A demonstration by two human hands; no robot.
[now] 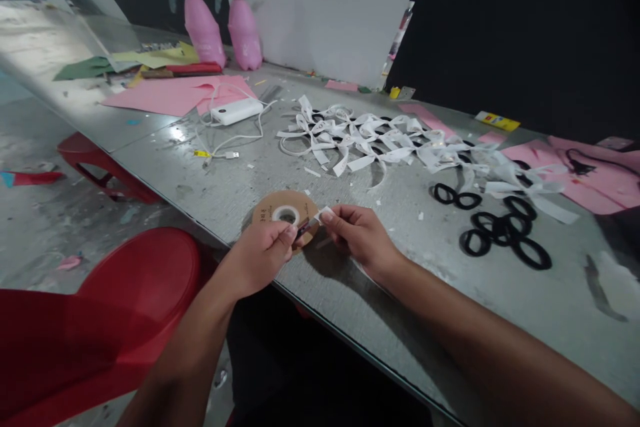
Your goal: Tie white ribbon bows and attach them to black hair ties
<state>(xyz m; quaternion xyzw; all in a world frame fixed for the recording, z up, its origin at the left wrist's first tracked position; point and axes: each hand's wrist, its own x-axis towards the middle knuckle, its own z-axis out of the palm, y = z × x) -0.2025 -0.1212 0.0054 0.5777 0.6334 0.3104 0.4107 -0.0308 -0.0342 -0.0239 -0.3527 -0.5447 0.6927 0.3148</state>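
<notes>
At the table's front edge, my left hand (265, 247) is closed on a small dark tool (303, 229) with a greyish tip; its exact kind is hard to make out. My right hand (361, 235) pinches the end of a white ribbon (325, 212) between thumb and forefinger, right by that tip. Under and behind my left hand lies a brown cardboard spool (265, 205) with a white core. Beyond my hands spreads a heap of white ribbon loops (370, 137) with black bands among them. Several black hair ties (533, 252) lie to the right.
A white power bank (237, 111) with a cable sits on the table at the left, near pink sheets (160, 95). Two pink spray bottles (245, 33) stand at the back. A red stool (143, 273) is beside me on the left. Dark and white panels rise behind.
</notes>
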